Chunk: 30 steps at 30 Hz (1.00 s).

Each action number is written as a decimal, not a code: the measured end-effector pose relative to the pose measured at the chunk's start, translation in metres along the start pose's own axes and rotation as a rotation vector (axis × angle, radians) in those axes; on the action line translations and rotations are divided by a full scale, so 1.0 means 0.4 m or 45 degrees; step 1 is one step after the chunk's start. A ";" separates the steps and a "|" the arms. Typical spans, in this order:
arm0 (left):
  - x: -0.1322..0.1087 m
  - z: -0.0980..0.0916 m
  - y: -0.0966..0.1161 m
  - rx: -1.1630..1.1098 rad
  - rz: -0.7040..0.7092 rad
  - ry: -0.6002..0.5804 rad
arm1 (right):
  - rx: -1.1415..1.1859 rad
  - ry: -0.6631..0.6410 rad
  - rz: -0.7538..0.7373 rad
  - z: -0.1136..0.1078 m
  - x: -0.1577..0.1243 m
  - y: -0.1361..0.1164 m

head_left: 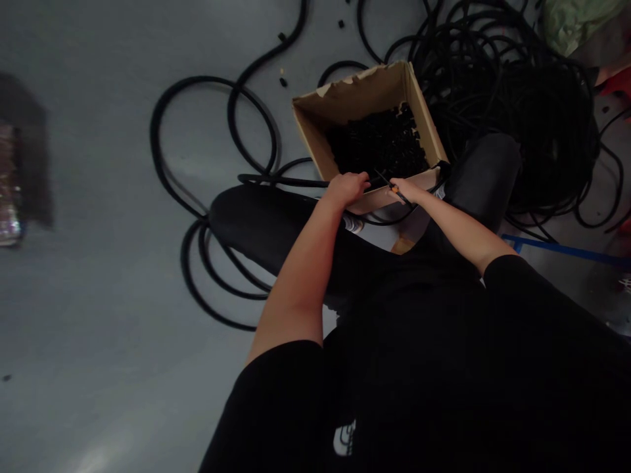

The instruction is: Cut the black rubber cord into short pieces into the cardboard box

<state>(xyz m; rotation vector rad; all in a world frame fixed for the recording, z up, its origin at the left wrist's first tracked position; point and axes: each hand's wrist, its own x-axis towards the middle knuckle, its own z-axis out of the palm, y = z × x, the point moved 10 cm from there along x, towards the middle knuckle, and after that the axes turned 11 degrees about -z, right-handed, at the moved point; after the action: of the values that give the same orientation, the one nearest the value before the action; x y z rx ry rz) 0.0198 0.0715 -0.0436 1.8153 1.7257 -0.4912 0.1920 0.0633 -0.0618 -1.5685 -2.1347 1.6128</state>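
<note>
Along the far left edge, a blurred dark object [22,157] with a glittery, foil-like patch is cut off by the frame, on a grey floor [98,309]. Farther right, loops of black rubber cable [156,131] sprawl across the floor, with a few stray black bits [282,81] lying near them. The person's black-clad left knee [256,217] reaches out over part of the loops.

Just past that knee, a cardboard box [355,98] with a ragged, torn rim sits directly in front of the person, its near wall right at the hands. It is heaped with small black pieces [379,141], too dark and small to make out singly. The left hand [348,187] is curled closed at the near rim, around a length of the cable that runs in from the left; the fingers partly hide where it goes. The right hand [407,190] is closed on a small orange-handled cutter [394,188], whose thin dark tip points toward the left hand, though its exact kind is hard to tell. The two hands are close together, not touching.

Beyond the right knee [486,171], a dense tangle of the same cable [513,85] fills the shadowy upper right. Past it lie a blue strip [557,251], a pale green bag [576,20] and something red [616,82], all cut off by the frame.
</note>
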 end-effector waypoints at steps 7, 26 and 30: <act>-0.004 -0.013 0.002 -0.111 0.066 0.019 | -0.100 0.038 -0.029 -0.005 0.014 0.009; -0.017 -0.039 -0.023 -0.043 -0.105 0.128 | -0.360 0.084 0.024 -0.022 0.002 0.009; -0.023 -0.043 -0.002 -0.058 0.003 0.105 | -0.302 0.080 0.003 -0.033 -0.003 -0.002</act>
<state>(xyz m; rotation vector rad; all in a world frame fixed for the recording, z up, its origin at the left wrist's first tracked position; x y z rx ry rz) 0.0159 0.0752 -0.0248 1.8287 1.7749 -0.3778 0.1992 0.0718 -0.0545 -1.6580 -2.3632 1.3316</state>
